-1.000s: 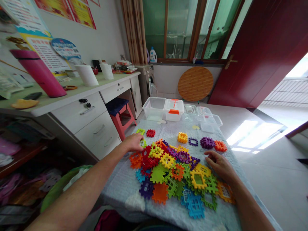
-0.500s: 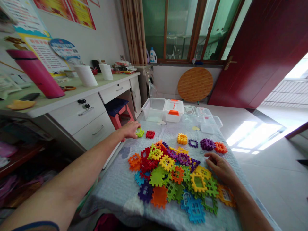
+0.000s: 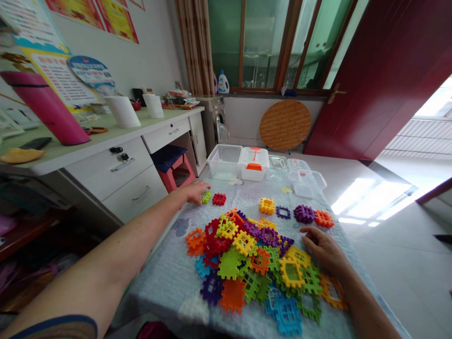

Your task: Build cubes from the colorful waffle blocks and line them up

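My left hand reaches to the far left of the table, beside a small lime-green building tile. One finger stretches out above the tile, and the fingers are partly apart. A red stack of tiles lies just right of it. My right hand rests at the right edge of the colourful tile pile, fingers loosely bent and apart with nothing in them. Nearest to it are a yellow tile and a purple triangular tile. Beyond it sit a purple stack and an orange-red stack.
A yellow stack and a dark purple frame tile lie behind the pile. Along the table's far edge stand an open clear bin, a lidded box with orange latches and clear containers. A white desk stands left.
My left hand's fingers have loosened and stretched out above the green tile. My right hand has hardly moved, and the view has shifted slightly.
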The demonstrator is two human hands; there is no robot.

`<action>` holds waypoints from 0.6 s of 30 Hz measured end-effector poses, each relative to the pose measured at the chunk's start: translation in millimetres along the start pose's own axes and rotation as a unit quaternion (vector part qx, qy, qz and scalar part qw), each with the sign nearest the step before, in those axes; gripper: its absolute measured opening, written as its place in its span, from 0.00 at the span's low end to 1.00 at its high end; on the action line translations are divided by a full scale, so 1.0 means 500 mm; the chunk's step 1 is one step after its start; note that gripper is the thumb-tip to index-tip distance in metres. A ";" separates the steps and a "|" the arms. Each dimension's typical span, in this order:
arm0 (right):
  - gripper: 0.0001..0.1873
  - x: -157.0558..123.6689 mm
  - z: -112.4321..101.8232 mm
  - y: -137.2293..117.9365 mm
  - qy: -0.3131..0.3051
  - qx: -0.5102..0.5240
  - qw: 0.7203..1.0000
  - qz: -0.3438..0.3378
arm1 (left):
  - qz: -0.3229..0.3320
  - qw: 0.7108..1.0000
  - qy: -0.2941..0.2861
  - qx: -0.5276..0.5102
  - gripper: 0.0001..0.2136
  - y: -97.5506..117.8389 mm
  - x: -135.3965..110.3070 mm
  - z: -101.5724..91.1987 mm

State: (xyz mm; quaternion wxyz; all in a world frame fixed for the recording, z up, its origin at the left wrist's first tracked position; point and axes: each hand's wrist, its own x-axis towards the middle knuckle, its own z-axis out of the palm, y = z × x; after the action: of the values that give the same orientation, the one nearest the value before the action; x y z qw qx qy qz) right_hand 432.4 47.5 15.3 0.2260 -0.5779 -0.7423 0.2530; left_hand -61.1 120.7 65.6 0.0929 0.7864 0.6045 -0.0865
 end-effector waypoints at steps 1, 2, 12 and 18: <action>0.19 0.000 0.000 0.000 0.003 0.001 1.000 -0.002 | 0.002 1.000 -0.002 -0.003 0.33 -0.001 0.001 0.001; 0.19 0.000 0.000 0.000 0.006 0.003 1.000 -0.003 | 0.004 1.000 -0.005 -0.006 0.32 -0.001 0.002 0.002; 0.19 -0.001 -0.002 -0.001 -0.004 0.008 1.000 0.003 | 0.011 1.000 -0.005 -0.028 0.25 -0.004 0.003 0.008; 0.19 0.001 -0.002 0.000 -0.013 0.006 1.000 0.000 | 0.003 0.999 0.023 -0.026 0.32 0.000 -0.003 0.011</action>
State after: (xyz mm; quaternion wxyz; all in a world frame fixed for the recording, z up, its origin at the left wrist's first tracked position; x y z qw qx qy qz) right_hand 432.8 48.3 16.1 0.2197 -0.5734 -0.7435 0.2648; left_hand -61.8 117.9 60.9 0.0994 0.7875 0.6060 -0.0527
